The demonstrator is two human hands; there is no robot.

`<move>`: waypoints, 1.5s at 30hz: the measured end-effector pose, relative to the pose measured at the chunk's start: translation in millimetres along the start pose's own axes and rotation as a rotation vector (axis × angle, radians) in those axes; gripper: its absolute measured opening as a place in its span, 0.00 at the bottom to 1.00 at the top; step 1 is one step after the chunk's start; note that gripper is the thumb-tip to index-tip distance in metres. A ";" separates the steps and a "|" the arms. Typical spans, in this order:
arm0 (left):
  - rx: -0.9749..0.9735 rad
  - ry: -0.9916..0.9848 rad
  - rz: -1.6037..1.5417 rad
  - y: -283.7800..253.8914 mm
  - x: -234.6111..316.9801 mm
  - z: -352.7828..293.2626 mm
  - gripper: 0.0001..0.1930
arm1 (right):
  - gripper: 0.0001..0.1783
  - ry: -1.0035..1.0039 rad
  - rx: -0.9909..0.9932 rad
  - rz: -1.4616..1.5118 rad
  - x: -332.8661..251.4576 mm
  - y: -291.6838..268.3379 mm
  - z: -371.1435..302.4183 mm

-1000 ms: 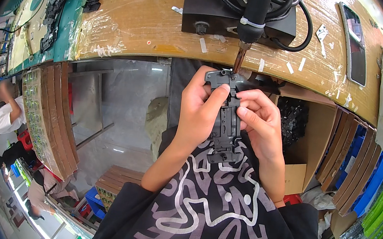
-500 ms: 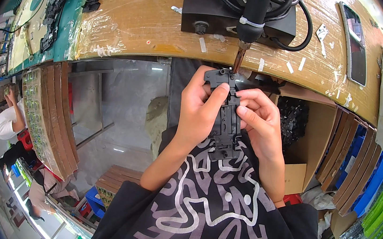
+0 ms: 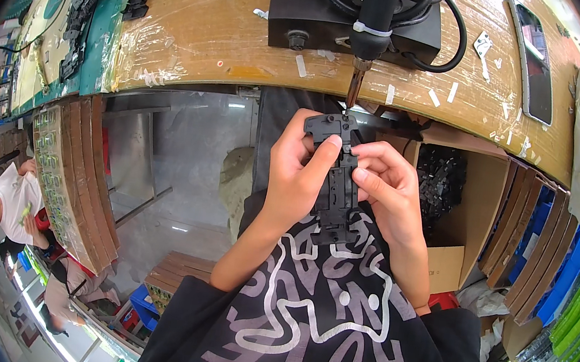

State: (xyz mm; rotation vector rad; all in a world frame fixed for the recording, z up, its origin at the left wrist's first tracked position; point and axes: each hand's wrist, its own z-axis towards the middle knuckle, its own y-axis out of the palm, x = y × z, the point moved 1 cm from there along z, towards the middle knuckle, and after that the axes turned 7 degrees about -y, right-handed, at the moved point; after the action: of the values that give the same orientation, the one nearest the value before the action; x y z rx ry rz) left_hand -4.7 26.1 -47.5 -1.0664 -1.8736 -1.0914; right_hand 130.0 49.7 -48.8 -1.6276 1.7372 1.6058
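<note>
A long black plastic part [image 3: 335, 193], with slots and holes along it, is held between my two hands in front of my chest. My left hand [image 3: 300, 164] grips its left side, thumb pressed on the upper face. On the other edge, my right hand [image 3: 387, 178] pinches with thumb and fingertips; some of its fingers are hidden behind the part. Just beyond the part's far end, a black-handled tool [image 3: 370, 43] with a blue top points its coppery metal tip [image 3: 355, 85] downward. Whether tip and part touch, I cannot tell.
A black box [image 3: 308, 22] with coiled cable stands on the wrapped bench [image 3: 191, 41]. A phone [image 3: 535, 66] lies at right. Below, an open carton [image 3: 470, 201] holds many black pieces. Stacked trays [image 3: 79, 178] stand at left, with people beyond.
The black part has come slightly back toward me, its far end lower against the tool tip. Both hands keep their hold. A person at far left has shifted posture.
</note>
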 end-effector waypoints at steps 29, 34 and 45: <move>0.042 0.058 0.083 5.7 -0.3 4.8 0.04 | 0.15 0.019 -0.120 -0.068 2.2 -7.7 -1.8; 0.024 -0.014 -0.026 6.4 -2.9 9.7 0.05 | 0.14 0.004 -0.102 -0.006 -3.3 -3.5 -4.8; -0.036 -0.054 -0.064 6.5 4.5 6.3 0.09 | 0.15 -0.017 -0.060 0.058 -1.7 1.2 -7.3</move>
State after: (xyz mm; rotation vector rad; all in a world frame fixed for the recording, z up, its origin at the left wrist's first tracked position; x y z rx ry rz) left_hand -1.7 35.1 -44.0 -1.0720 -1.9490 -1.1471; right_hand 132.9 44.3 -44.3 -1.5998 1.7593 1.7087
